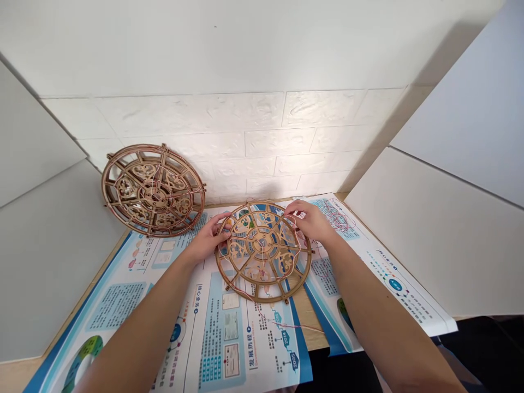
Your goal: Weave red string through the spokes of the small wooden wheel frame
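A round openwork wooden wheel (262,244) with spokes and scroll cut-outs is tilted above the printed sheets in front of me. Thin red and white wire (295,229) runs over its face and around its edge. My left hand (209,238) grips the left rim, thumb on the face and fingers behind. At the upper right rim, my right hand (308,220) is closed in a pinch on the wire, though the fingertips are partly hidden. A loose wire end (301,326) trails below the wheel onto the table.
A stack of similar wired wooden wheels (153,191) leans against the white brick-pattern wall (262,147) at back left. Printed paper posters (172,295) cover the wooden table (313,327). A tangle of red wire (338,215) lies at back right. Pale panels (442,234) flank both sides.
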The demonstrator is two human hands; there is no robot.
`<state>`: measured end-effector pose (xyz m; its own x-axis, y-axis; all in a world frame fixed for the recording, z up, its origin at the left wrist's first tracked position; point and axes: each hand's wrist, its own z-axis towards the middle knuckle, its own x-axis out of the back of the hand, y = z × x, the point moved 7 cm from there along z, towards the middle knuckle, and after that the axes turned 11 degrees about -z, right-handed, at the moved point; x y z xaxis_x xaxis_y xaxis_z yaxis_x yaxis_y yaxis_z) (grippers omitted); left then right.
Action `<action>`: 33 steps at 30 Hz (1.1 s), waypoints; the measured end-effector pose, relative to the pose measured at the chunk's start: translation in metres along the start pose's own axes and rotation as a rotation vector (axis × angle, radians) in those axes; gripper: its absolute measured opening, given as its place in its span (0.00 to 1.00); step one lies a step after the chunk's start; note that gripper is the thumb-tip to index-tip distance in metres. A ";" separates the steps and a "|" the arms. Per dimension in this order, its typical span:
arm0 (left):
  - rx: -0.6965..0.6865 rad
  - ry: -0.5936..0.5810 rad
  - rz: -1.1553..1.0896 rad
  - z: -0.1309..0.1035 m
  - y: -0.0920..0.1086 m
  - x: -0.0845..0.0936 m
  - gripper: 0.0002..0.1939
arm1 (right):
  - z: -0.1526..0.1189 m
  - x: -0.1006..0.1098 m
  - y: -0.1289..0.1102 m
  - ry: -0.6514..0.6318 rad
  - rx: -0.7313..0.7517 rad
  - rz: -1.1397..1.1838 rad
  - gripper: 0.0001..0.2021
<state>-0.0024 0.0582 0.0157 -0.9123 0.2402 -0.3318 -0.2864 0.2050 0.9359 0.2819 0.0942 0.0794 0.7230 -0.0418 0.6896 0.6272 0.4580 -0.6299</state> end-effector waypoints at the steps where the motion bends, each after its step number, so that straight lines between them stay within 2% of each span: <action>1: 0.001 -0.004 0.011 0.000 0.000 0.000 0.40 | 0.000 -0.001 -0.001 -0.021 0.022 -0.005 0.07; 10: -0.012 -0.017 0.057 0.000 0.001 0.000 0.37 | 0.000 -0.010 0.001 -0.064 -0.004 -0.083 0.07; 18: -0.038 0.010 0.033 -0.003 0.006 -0.003 0.35 | 0.000 -0.010 -0.009 -0.099 0.114 -0.224 0.11; 27: -0.045 -0.011 -0.029 0.007 -0.003 0.011 0.32 | 0.006 -0.032 0.003 -0.127 0.146 -0.308 0.16; 30: -0.057 0.004 0.014 0.004 0.000 0.010 0.31 | 0.003 -0.029 0.000 -0.139 0.138 -0.294 0.17; 33: -0.068 0.019 0.055 0.002 0.002 0.009 0.30 | 0.001 -0.015 -0.001 -0.099 0.138 -0.310 0.21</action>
<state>-0.0109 0.0624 0.0145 -0.9323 0.2313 -0.2780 -0.2544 0.1269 0.9587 0.2700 0.0958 0.0698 0.4689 -0.1142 0.8759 0.7622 0.5533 -0.3359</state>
